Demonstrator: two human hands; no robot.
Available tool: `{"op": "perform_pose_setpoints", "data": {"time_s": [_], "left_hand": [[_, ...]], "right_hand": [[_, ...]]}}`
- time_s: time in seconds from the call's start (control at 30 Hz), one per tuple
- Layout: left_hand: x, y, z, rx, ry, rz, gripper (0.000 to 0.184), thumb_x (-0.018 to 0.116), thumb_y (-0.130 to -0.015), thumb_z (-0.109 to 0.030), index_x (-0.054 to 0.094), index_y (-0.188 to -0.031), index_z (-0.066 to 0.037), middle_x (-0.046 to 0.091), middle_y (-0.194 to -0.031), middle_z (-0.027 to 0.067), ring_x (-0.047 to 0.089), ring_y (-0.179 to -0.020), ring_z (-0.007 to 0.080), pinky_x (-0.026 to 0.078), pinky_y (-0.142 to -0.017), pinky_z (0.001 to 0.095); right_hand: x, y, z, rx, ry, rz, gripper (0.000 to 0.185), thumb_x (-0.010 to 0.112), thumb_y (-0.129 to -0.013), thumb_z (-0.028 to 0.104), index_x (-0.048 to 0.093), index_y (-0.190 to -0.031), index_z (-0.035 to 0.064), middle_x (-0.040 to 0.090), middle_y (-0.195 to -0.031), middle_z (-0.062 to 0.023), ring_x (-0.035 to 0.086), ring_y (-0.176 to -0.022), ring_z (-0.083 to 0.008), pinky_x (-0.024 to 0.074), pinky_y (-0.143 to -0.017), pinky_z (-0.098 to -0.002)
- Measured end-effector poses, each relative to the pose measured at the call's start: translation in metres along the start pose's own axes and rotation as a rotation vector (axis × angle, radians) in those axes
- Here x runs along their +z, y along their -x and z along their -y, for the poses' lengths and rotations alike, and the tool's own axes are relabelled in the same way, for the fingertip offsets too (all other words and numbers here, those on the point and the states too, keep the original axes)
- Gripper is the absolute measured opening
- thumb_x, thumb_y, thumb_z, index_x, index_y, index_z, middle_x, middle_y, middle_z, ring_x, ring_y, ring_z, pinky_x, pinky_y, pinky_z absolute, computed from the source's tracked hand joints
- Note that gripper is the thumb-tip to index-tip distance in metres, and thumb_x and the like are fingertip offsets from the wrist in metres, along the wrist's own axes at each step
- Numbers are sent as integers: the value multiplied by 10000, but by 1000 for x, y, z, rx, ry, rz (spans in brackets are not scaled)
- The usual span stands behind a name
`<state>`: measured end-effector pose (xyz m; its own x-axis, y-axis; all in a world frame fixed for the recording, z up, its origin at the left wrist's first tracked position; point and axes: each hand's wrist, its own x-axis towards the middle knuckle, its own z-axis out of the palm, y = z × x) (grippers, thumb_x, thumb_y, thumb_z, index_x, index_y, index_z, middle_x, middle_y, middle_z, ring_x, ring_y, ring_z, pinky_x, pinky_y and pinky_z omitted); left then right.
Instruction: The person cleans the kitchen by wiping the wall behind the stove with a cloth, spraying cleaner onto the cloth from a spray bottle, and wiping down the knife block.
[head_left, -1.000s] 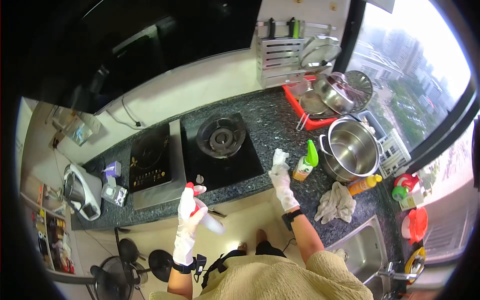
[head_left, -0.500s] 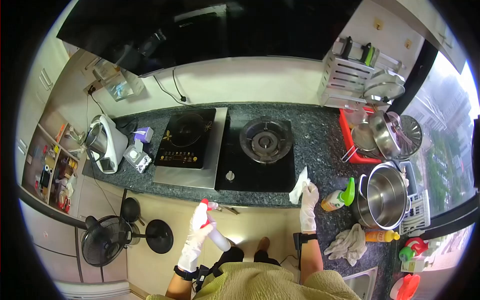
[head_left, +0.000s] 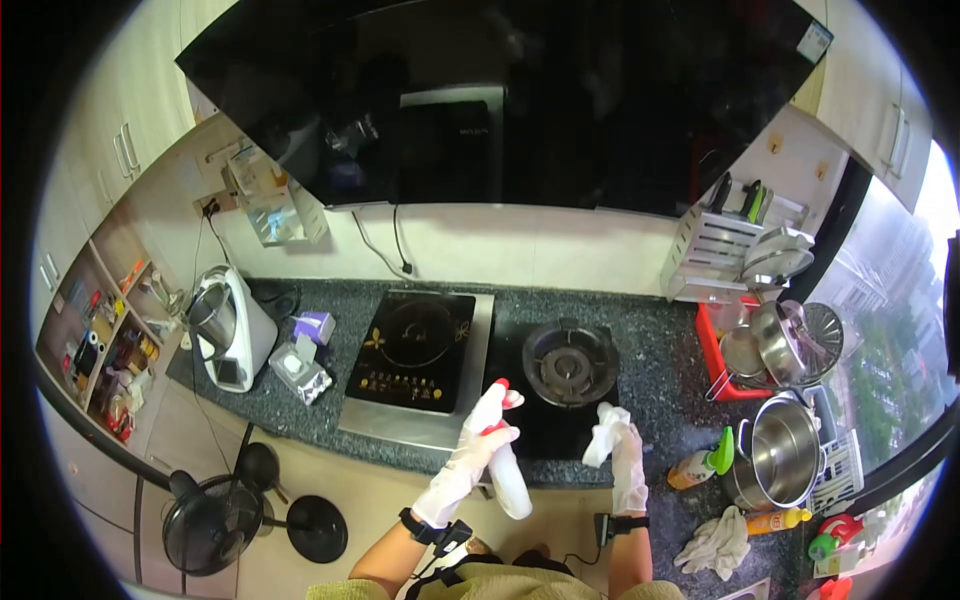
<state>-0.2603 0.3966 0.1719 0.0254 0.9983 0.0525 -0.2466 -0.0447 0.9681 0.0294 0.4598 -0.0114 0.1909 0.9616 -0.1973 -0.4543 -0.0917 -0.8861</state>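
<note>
A person in a light yellow-green top stood facing a dark speckled counter (head_left: 325,424), both hands in thin white gloves. The left hand (head_left: 474,452) was curled closed around a white spray bottle (head_left: 511,486) with a red nozzle, held in front of the counter's edge, its base slanting down toward the floor. The right hand (head_left: 628,466) had its fingers closed on a crumpled white wipe (head_left: 605,436) at the front right corner of the black gas hob (head_left: 514,423); whether the wipe touched the surface, I could not tell. The hob's single round burner (head_left: 570,362) lay just beyond. Left of it was a black induction cooktop (head_left: 412,350); to the right stood a green-topped spray bottle (head_left: 700,465), beside a large steel pot (head_left: 782,455), with a rumpled grey cloth (head_left: 714,543) nearer the person.
</note>
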Motion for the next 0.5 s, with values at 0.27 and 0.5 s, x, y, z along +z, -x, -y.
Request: {"op": "perform_pose_setpoints", "data": {"time_s": [0.27, 0.5], "left_hand": [[5, -82, -8, -21, 182, 98, 732, 588, -751, 63, 360, -1434, -67, 552, -1250, 52, 522, -1187, 178, 478, -809, 288], [15, -125, -26, -4, 210, 53, 717, 576, -746, 77, 381, -1419, -78, 555, -1248, 55, 520, -1198, 190, 465, -868, 294]], "right_hand": [[11, 17, 46, 9, -359, 201, 502, 492, -838, 194, 470, -1294, -16, 566, -1260, -157, 564, -1124, -268, 443, -984, -374], [45, -22, 112, 31, -368, 150, 528, 550, -825, 273, 477, -1269, -3, 610, -1023, -125, 622, -853, -244, 541, -725, -364]]}}
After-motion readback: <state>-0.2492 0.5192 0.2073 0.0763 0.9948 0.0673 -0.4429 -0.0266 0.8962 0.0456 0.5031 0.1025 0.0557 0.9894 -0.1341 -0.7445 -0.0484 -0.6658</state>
